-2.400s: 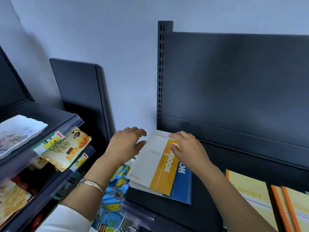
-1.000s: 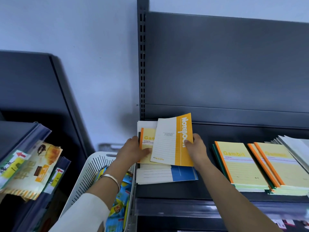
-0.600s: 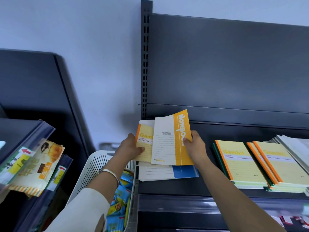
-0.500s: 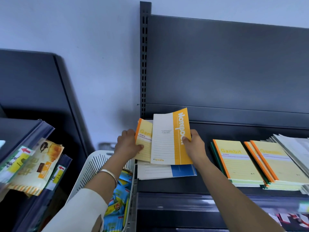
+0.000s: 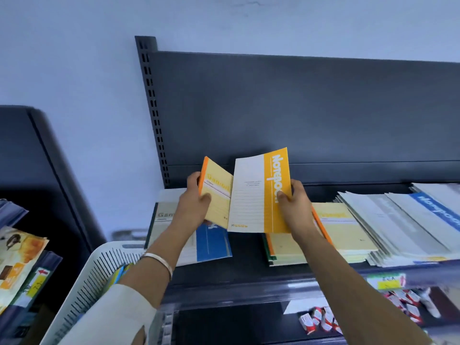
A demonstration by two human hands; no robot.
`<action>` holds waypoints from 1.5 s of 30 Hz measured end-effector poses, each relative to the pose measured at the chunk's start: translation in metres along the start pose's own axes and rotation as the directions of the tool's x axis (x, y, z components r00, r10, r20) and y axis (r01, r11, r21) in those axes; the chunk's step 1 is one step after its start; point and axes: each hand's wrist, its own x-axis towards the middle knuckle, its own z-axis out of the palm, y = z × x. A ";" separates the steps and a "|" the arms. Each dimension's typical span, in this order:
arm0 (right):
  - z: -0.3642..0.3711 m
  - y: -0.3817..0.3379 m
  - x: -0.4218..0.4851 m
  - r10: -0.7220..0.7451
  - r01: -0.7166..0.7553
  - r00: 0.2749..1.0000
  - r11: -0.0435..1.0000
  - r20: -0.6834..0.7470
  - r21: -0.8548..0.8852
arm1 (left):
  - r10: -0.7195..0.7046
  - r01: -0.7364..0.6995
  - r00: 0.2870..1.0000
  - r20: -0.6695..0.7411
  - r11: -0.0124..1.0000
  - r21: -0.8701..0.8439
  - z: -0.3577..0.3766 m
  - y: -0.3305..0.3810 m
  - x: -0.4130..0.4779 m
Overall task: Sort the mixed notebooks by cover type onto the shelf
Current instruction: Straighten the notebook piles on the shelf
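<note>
Both notebooks raised higher above dark metal shelf [image 5: 246,255] | left hand [image 5: 195,210] grips pale-yellow orange-spined notebook [image 5: 217,197] | right hand [image 5: 296,207] pinches white-and-orange notebook [image 5: 258,195] | step: separating types | next: yellow one onto matching yellow stack [image 5: 346,230]

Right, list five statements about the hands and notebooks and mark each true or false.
1. The left hand holds a yellow notebook with an orange spine. True.
2. The right hand is empty. False: it grips the white-and-orange notebook.
3. A blue-and-white notebook lies on the shelf below the hands. True.
4. The white basket stands to the right of the shelf. False: it is at the left.
5. A stack of yellow notebooks lies on the shelf, right of the blue-and-white one. True.
</note>
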 end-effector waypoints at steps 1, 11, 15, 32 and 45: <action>-0.018 0.006 0.002 0.004 -0.004 1.000 1.000 -0.018 0.001 | -0.013 0.013 1.000 0.007 1.000 -0.023 0.016 0.007 -0.003; -0.152 0.070 0.019 0.052 -0.053 0.996 0.998 -0.079 -0.017 | -0.095 0.095 0.995 0.039 0.996 -0.001 0.156 0.044 -0.025; -0.171 0.086 0.019 0.056 -0.056 0.997 0.998 -0.061 0.007 | -0.082 0.075 0.996 0.028 0.980 0.185 0.176 0.033 -0.029; -0.172 0.092 0.029 0.086 -0.087 0.996 0.992 -0.018 -0.088 | 0.021 -0.297 0.946 0.324 0.459 0.837 0.187 0.041 -0.013; -0.291 0.136 0.089 0.154 -0.144 0.988 0.941 0.008 -0.308 | 0.339 -0.553 0.833 0.437 0.509 0.659 0.284 0.125 -0.012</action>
